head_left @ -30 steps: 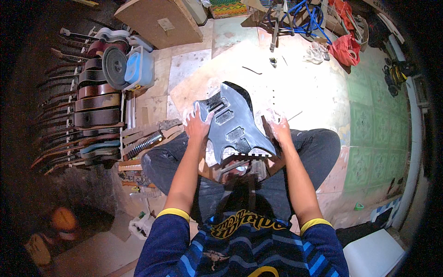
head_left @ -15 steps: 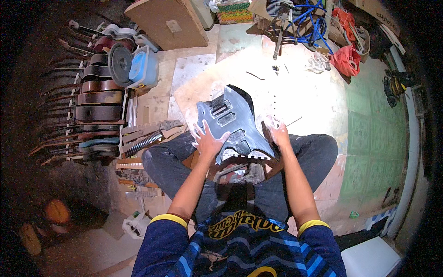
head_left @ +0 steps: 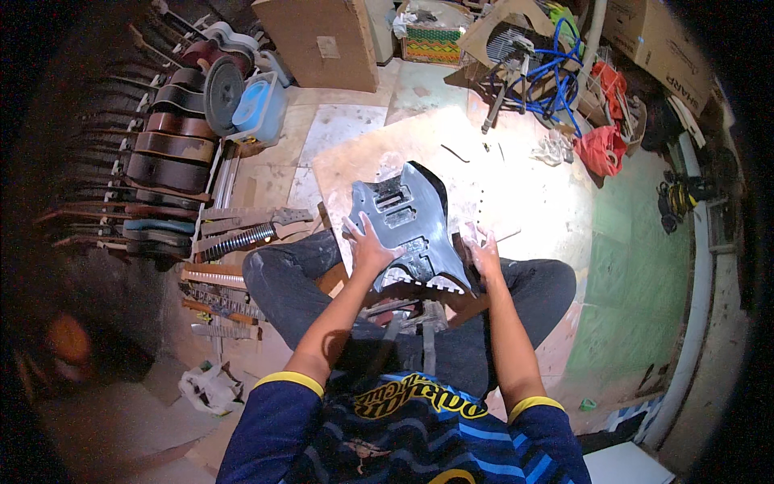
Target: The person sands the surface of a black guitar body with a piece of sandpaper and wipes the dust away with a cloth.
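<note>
A grey electric guitar body (head_left: 431,230), streaked with white dust, lies tilted over my lap, its pickup cutouts facing up. My left hand (head_left: 372,248) rests on its left side with the fingers spread and the thumb reaching across the surface. Just off the body's right edge, my right hand (head_left: 484,254) is closed around a small dark block (head_left: 460,247); the fingers partly cover it, so its exact kind is unclear. White dust coats the fingers of both hands.
A pale dusty board (head_left: 339,165) lies under the guitar body. Guitars (head_left: 173,145) line a rack at left, near a blue plastic tub (head_left: 256,109). Guitar necks (head_left: 242,242) lie by my left knee. Blue hose (head_left: 556,77) and a red bag (head_left: 601,152) sit at far right.
The whole view has shifted, with the far objects lower in it. My left fingers are drawn slightly closer together on the guitar body. My right hand stays beside its right edge.
</note>
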`<state>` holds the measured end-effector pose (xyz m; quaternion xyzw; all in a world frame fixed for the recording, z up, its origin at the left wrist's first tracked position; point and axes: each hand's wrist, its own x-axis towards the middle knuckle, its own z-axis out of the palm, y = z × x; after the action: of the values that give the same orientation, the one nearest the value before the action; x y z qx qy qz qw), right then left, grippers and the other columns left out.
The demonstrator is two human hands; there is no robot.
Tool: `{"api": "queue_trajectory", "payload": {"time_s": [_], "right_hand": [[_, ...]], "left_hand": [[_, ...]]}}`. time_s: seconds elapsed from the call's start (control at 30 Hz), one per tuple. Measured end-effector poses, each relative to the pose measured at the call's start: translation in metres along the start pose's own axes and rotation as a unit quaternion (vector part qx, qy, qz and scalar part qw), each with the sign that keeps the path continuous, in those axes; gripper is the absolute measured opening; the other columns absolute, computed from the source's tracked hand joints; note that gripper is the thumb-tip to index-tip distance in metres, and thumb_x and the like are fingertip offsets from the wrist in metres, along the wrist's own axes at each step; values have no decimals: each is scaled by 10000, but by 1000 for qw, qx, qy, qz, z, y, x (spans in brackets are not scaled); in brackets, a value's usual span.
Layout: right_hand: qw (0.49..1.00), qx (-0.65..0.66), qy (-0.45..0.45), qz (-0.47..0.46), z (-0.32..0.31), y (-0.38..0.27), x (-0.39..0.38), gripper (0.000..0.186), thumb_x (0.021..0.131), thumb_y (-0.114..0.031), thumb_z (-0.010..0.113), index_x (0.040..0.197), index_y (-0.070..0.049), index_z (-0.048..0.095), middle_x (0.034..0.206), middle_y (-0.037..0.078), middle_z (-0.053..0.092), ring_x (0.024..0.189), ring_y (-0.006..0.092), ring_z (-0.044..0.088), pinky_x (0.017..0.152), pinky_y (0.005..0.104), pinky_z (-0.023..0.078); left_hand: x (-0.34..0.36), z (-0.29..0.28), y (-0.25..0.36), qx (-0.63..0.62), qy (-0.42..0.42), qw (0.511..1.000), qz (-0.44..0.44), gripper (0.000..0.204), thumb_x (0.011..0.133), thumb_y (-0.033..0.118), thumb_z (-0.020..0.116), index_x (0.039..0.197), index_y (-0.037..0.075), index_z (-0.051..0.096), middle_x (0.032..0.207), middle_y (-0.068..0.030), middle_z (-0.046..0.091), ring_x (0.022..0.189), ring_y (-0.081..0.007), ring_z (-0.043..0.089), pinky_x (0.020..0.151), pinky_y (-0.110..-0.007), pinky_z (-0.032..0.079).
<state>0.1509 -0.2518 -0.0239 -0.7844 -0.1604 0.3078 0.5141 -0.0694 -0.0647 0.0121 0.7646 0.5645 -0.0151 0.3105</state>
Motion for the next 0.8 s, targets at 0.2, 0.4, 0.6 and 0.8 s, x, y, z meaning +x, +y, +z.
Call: {"api": "queue_trajectory", "payload": {"time_s": [0.2,0.4,0.6,0.8], "right_hand": [[980,160,-36,116,-9,-18,-10,557,952,-273,706,1431,-84,494,1161,99,672,985,214,642,843,366,543],[899,368,-121,204,-24,-40,-38,380,1003,-264,600,1345,-104,557,1026,98,706,799,223,700,661,361,587],[854,452,-168,195,-9,-38,-53,412,994,-329,598,1285,-39,610,1064,132,725,881,250,714,741,382,607],[795,524,-210,223,0,-39,-62,423,990,-327,604,1315,-57,593,1129,114,717,959,268,710,802,424,602]], "left_hand": [[24,2,-15,85,1,993,82,1463,600,404,952,1668,101,-1,1668,-348,-167,1469,-597,293,1124,-542,462],[54,-25,-12,45,-104,978,177,1278,627,314,933,1665,204,197,1742,-169,-44,1383,-545,461,1059,-576,505],[47,6,-15,143,189,923,304,644,842,171,764,1458,134,578,1543,-169,508,1334,-412,562,1130,-480,452],[-35,9,62,-332,-119,883,310,465,884,214,795,1302,34,700,1154,-143,723,1027,-216,698,932,-330,530]]}}
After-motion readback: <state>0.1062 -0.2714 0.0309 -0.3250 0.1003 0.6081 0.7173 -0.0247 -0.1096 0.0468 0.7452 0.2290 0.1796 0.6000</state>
